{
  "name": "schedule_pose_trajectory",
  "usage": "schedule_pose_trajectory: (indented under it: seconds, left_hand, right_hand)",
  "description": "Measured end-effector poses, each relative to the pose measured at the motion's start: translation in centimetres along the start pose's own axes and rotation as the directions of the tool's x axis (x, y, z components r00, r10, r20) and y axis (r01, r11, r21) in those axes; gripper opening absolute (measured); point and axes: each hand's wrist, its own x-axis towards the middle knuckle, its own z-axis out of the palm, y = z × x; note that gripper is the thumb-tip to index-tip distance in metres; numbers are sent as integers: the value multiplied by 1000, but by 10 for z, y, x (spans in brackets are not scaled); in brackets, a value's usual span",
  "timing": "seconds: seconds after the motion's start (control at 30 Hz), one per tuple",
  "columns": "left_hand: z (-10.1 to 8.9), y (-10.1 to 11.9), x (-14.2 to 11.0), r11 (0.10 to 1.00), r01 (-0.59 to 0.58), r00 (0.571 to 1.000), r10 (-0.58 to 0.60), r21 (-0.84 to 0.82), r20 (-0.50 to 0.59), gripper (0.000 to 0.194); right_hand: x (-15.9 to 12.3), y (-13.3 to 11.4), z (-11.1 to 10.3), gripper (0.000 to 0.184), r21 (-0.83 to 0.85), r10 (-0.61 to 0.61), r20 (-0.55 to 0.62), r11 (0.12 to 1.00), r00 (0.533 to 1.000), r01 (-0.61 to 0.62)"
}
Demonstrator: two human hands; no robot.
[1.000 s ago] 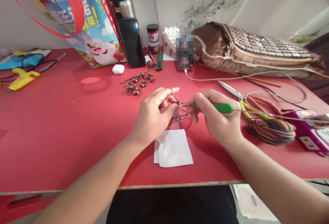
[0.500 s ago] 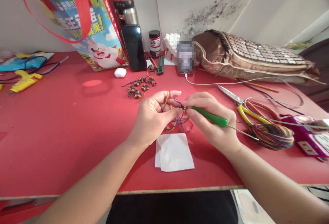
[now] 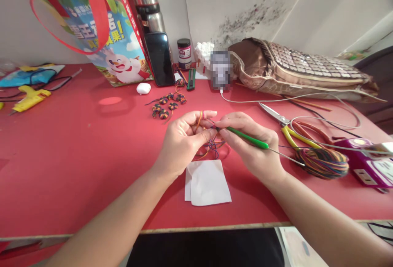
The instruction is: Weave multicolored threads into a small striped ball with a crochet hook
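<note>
2 hands at work: my L hand (image 3: 187,138) is part-curled, yarn (image 3: 201,120) looped round its index & pinched at the thumb; my R hand (image 3: 253,140) is closed w/ a pen-type grip on the green-handled hook (image 3: 250,138), tip end at the yarn, above the red table (image 3: 92,169), just behind the white paper (image 3: 210,183).

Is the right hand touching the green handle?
Touching. The head view shows the right hand gripping the green handle between thumb and fingers.
</note>
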Motion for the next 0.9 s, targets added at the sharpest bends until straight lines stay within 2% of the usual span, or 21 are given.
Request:
schedule_pose_trajectory:
  seconds: [0.1,0.3,0.43,0.53,0.7,0.8,0.9]
  left_hand:
    - [2,-1,0,999,11,1000,-10,-53,22,38]
    - [1,-2,0,999,32,999,-32,-12,23,38]
    - [1,1,0,995,45,998,-42,-88,38,39]
    - [1,3,2,972,136,989,-122,-192,84,36]
    - [1,0,5,881,310,949,-263,-356,177,28]
    - [1,0,5,870,326,942,-264,-370,209,28]
    - [1,1,4,897,273,955,-211,-348,207,29]
  right_hand:
    - [0,0,4,24,-16,-10,-36,1000,999,9]
    - [0,-1,7,22,-26,25,-61,999,998,-26]
    - [1,-2,7,18,-15,60,-85,998,995,-62]
    - [1,0,7,16,62,138,-106,989,985,-132]
    - [-2,3,9,14,292,257,-80,930,963,-224]
    - [-3,4,8,12,349,277,-58,906,959,-240]
    - [-3,3,5,7,311,242,-16,923,970,-225]
